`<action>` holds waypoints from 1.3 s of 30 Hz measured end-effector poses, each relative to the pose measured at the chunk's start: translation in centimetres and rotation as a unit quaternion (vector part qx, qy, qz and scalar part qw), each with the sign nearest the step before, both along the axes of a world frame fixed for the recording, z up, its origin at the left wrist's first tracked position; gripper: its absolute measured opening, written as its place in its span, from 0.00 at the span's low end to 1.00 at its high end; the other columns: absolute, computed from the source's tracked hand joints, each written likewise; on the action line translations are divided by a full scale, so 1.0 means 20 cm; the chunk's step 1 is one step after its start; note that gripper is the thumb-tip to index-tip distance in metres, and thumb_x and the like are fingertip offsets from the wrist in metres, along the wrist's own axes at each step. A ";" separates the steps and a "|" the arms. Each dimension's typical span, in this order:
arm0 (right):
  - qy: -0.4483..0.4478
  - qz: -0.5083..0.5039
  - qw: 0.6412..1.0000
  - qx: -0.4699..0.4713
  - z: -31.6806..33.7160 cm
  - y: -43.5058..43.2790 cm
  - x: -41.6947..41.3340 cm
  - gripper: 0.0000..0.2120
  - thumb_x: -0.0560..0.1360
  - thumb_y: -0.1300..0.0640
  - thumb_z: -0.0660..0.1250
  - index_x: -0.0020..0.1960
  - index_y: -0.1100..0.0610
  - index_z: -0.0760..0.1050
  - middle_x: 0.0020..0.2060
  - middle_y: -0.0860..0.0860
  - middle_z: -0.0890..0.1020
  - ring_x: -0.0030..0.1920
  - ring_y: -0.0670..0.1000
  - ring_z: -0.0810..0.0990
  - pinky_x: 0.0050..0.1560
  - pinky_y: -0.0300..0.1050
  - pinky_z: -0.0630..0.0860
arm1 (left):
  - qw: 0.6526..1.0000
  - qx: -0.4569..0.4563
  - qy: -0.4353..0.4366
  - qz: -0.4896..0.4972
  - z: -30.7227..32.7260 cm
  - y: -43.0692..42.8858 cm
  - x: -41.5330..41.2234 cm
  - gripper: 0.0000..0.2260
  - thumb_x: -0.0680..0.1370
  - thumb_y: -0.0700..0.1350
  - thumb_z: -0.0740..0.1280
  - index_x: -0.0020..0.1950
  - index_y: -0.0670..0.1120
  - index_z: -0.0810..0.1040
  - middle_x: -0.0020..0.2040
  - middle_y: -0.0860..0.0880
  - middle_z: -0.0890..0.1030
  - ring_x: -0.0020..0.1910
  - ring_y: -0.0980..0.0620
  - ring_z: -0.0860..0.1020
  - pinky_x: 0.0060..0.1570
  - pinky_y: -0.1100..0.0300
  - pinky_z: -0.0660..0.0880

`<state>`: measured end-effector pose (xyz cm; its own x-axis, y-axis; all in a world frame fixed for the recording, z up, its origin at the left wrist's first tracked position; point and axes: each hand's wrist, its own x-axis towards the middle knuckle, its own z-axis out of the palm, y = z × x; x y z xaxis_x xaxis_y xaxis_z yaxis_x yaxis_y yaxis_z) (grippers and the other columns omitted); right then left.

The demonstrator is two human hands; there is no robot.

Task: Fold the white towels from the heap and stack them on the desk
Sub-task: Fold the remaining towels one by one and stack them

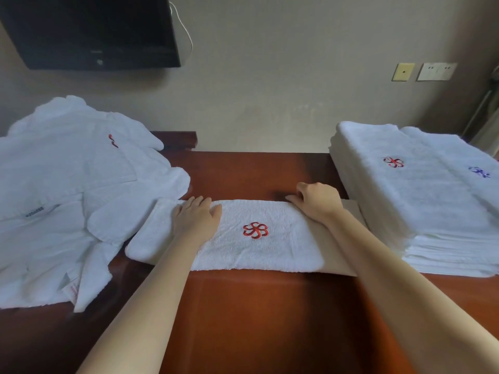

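Observation:
A white towel (243,249) with a red flower emblem lies folded into a long strip across the middle of the red-brown desk (256,314). My left hand (195,217) rests flat on its left part, fingers straight. My right hand (317,202) lies on the towel's far right end, fingers curled at its back edge. A loose heap of white towels (67,198) covers the desk's left side. A tall stack of folded white towels (421,190) stands at the right.
A beige wall rises behind the desk, with a dark screen (91,31) mounted at upper left and wall sockets (424,72) at upper right. Bare desk wood stretches between the towel and the near edge.

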<state>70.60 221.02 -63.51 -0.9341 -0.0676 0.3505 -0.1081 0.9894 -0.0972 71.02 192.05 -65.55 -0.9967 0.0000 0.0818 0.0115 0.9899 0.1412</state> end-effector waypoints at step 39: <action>-0.122 0.072 0.982 -0.123 0.05 -0.55 0.50 0.21 0.82 0.52 0.51 0.74 0.52 0.62 0.73 0.52 0.65 0.74 0.53 0.61 0.72 0.61 0.54 | 0.991 0.083 0.010 -0.107 0.10 0.10 0.28 0.19 0.83 0.48 0.51 0.74 0.51 0.65 0.77 0.53 0.61 0.76 0.54 0.56 0.74 0.51 0.55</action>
<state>80.69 209.99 -62.60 -0.9790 -0.1473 0.1406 -0.1901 0.9088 -0.3714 76.64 194.08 -63.48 -0.9734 0.1963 0.1180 0.2234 0.9275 0.2998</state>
